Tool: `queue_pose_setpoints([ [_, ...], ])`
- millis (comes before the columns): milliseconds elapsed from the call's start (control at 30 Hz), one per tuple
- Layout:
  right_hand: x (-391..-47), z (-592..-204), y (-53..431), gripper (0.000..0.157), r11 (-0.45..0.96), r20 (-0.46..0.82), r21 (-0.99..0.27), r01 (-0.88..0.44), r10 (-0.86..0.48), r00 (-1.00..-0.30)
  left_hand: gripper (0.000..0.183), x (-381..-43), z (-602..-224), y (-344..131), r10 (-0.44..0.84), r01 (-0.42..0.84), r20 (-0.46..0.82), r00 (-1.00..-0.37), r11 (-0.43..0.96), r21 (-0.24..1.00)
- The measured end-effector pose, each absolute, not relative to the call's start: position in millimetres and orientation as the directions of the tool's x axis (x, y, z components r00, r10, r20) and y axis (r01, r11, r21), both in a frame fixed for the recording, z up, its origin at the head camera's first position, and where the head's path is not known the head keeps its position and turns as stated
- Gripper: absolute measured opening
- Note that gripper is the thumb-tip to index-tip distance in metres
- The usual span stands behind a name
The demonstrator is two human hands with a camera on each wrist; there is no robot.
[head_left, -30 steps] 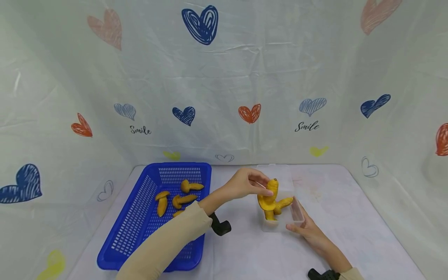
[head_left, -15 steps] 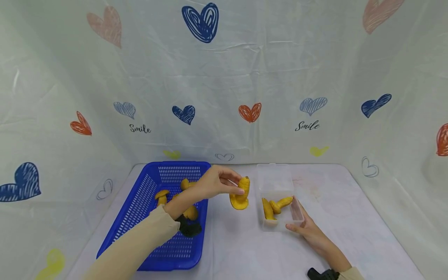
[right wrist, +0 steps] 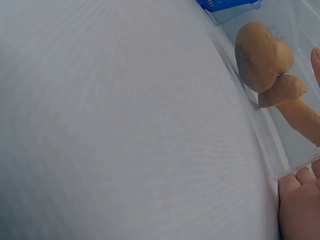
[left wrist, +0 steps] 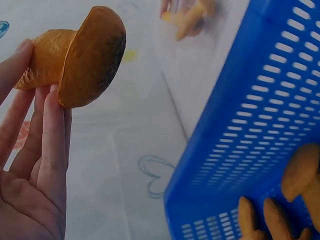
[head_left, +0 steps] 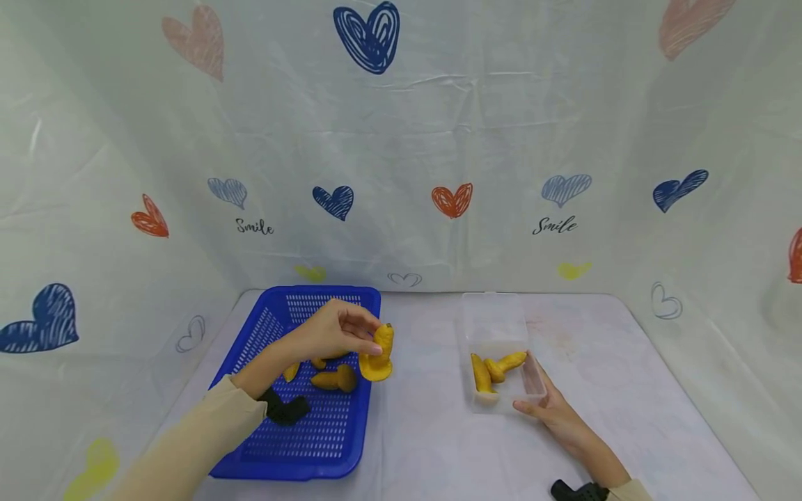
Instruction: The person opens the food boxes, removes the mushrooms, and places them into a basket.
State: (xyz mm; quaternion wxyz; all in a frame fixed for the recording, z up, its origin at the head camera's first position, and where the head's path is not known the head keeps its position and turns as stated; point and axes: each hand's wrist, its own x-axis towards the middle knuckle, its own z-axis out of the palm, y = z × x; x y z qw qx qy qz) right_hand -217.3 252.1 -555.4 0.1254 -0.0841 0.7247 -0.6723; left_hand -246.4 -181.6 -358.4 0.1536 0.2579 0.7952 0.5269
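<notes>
While pinching a mushroom (head_left: 378,367) in left hand (head_left: 344,330) and gripping box (head_left: 535,383) with right hand (head_left: 556,412), might clip the basket (head_left: 301,445) beside that pinch by lowering carelessly

Cream sleeves (head_left: 200,431), black wrist mounts (head_left: 288,410)

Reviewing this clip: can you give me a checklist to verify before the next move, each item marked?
1. Left hand has a grip on its mushroom: ok, stem pinched.
2. Right hand holds the box: ok, at its right side.
3. Lid out of the way: ok, folded back.
4. Bare space in the box: ok, two mushrooms lie toward its left.
5. Basket contents fully seen from the head: not ok, the left arm hides part.
6. Held mushroom's height above the basket rim: cannot tell.
</notes>
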Motion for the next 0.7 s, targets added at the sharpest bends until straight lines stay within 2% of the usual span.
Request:
queue_pose_setpoints([
  [367,-217.0,-555.2,251.9,0.101,0.088,-0.074,-0.995,0.051,-0.288,-0.955,0.030,-245.7,-385.3,-229.2,0.602,0.247,-0.030,-0.798,0.372,0.895],
  [700,-216.3,-555.0,252.6,0.101,0.081,-0.072,-0.995,0.051,-0.286,-0.956,0.025,-247.4,-415.1,-251.8,0.636,0.241,-0.095,-0.765,0.420,0.875],
])
